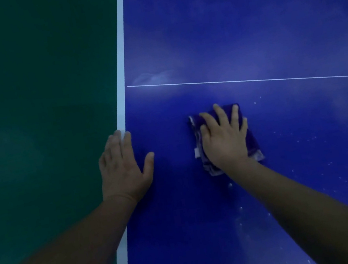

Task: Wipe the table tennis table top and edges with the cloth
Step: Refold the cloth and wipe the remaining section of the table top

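Your right hand (pixel 224 137) lies flat, fingers spread and straight, on the folded purple cloth with pale edging (pixel 252 142), pressing it onto the blue table tennis table top (pixel 243 29) just on the near side of the thin white centre line (pixel 251 80); a flat palm like that likely spreads the pressure so the whole pad wipes instead of bunching. Your left hand (pixel 122 169) rests open on the table beside the white painted side edge (pixel 121 71), fingers straight and reaching over the stripe, thumb splayed, holding nothing; it looks placed there to brace you as you lean over. White specks (pixel 306 140) lie scattered to the right of the cloth, and a pale smear (pixel 155 77) sits beyond the line, so much of the top probably remains to wipe. The dark green floor (pixel 28 109) lies to the left. No brand, label or writing is readable; a small white tab on the cloth's edge is too blurred to tell.
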The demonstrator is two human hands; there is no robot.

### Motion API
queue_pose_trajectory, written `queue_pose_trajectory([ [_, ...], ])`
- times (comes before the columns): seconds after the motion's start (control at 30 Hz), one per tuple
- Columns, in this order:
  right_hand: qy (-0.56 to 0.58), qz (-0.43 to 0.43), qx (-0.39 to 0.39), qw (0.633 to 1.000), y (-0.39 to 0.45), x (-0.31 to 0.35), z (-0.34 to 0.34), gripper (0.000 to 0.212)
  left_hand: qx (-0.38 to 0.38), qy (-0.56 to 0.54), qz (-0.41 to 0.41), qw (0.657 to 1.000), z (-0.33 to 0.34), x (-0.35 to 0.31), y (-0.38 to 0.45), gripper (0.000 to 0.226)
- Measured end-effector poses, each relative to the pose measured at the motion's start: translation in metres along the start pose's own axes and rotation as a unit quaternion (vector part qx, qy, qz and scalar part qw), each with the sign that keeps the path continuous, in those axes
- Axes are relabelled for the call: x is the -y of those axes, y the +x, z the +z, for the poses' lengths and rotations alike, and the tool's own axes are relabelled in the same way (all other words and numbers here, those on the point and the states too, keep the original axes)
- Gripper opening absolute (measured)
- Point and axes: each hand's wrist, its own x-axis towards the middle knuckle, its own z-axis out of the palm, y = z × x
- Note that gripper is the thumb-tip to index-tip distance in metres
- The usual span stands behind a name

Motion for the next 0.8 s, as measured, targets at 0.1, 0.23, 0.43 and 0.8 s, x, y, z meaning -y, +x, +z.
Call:
queue_pose_trajectory([
  [0.1,0.0,-0.087,0.031,0.996,0.009,0.02,0.003,0.054,0.01,0.019,0.036,0.999,0.001,0.001,0.001,0.083],
  [0.23,-0.003,-0.143,0.031,0.989,0.076,0.039,-0.004,0.047,0.002,0.032,0.039,0.999,0.004,0.002,0.001,0.082],
  [0.43,0.023,0.001,-0.031,0.999,0.048,-0.028,-0.013,0.044,0.015,0.025,0.063,0.998,0.005,0.003,0.001,0.085],
  [0.8,-0.008,-0.104,0.012,0.994,0.09,0.011,-0.012,0.045,-0.005,-0.023,0.054,0.998,0.008,0.005,0.001,0.073],
])
